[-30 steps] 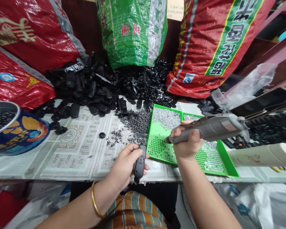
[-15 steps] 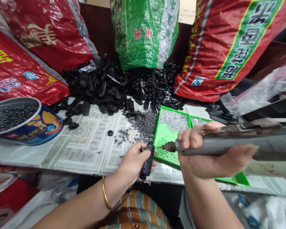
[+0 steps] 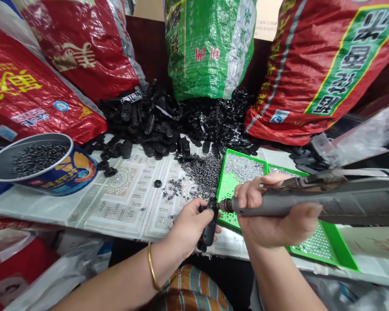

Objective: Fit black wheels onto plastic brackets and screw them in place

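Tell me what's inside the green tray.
In the green tray, small silvery pieces cover the far part of the left compartment; more show in the right one. Whatever lies behind the right hand and gray tool is hidden.

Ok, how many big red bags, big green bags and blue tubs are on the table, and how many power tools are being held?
Red bags: 3
Green bag: 1
Blue tub: 1
Power tool: 1
Total: 6
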`<state>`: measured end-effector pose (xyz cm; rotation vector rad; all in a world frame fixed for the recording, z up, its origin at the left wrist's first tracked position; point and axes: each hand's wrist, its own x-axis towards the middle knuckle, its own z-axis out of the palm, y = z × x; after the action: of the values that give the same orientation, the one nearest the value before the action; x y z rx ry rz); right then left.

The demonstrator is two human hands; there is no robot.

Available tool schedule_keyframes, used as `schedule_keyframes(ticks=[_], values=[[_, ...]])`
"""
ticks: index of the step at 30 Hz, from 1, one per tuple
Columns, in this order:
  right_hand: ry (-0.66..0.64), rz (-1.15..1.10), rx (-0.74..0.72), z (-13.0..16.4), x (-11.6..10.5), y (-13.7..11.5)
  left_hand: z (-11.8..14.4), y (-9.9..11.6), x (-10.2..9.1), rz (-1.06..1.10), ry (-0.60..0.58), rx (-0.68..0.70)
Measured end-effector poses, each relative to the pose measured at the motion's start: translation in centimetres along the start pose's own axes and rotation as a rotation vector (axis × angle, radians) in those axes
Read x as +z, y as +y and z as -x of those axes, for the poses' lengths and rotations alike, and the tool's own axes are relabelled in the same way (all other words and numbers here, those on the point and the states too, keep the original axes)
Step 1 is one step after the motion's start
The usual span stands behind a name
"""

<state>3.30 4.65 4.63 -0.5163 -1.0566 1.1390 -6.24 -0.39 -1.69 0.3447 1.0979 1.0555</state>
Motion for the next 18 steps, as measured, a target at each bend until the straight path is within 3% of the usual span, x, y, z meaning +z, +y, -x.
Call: schedule_keyframes(ticks=[18], values=[[-0.030,-0.007,0.022,-0.07,-0.05,0.29,0.07,0.15,-0.01,0.005,-0.014,-0.007]])
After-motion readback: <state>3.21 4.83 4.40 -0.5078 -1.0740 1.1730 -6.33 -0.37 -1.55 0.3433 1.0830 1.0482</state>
